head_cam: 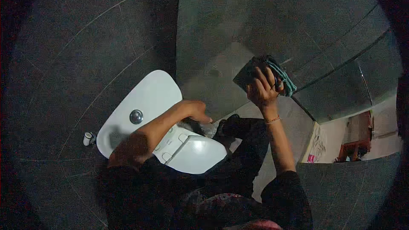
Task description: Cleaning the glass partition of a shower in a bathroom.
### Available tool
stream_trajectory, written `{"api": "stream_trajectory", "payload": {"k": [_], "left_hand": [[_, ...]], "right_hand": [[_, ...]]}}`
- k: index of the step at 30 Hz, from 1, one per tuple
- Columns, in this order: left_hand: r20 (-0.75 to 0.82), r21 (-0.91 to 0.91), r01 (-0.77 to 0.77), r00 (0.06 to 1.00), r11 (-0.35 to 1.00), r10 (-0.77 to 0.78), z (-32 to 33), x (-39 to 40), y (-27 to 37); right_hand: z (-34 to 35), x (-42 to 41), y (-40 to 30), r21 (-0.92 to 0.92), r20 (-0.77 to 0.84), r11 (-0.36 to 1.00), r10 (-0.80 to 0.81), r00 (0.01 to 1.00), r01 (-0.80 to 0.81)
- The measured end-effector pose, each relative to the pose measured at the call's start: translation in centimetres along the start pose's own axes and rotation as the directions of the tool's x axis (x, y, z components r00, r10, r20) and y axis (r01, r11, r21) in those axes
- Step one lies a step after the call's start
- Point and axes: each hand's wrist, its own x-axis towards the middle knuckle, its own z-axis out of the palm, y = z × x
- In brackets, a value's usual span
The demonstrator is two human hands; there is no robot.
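Note:
My right hand (263,86) is raised against the dark bundled cloth (289,81) with a teal edge, its fingers curled over it, near the grey glass-like panel (211,54). My left hand (199,111) reaches across the white toilet cistern (153,92) and hangs just beyond it; its fingers point down, and whether they hold anything cannot be told. Under my left forearm lies the closed white toilet lid (201,155). A round chrome flush button (136,117) sits in the cistern's top.
Dark tiled walls (80,80) stand around the toilet. A small white fitting (88,139) is on the wall beside the cistern. At the right a doorway shows a pale floor (329,137), a small pink item (311,158) and reddish-brown furniture (354,148).

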Motion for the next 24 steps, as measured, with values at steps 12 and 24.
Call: {"api": "stream_trajectory", "payload": {"k": [12, 24], "left_hand": [[-0.025, 0.044, -0.013, 1.000, 0.999, 0.014, 0.1, 0.0, 0.3], [0.021, 0.046, -0.002, 1.000, 0.999, 0.001, 0.2, 0.3, -0.1]], "right_hand": [[2.2, 3.6, -2.6, 0.136, 0.022, 0.990, 0.044, 0.999, -0.046], [12.7, 15.0, -8.3, 0.230, 0.045, 0.973, -0.014, 0.999, 0.003]]}}
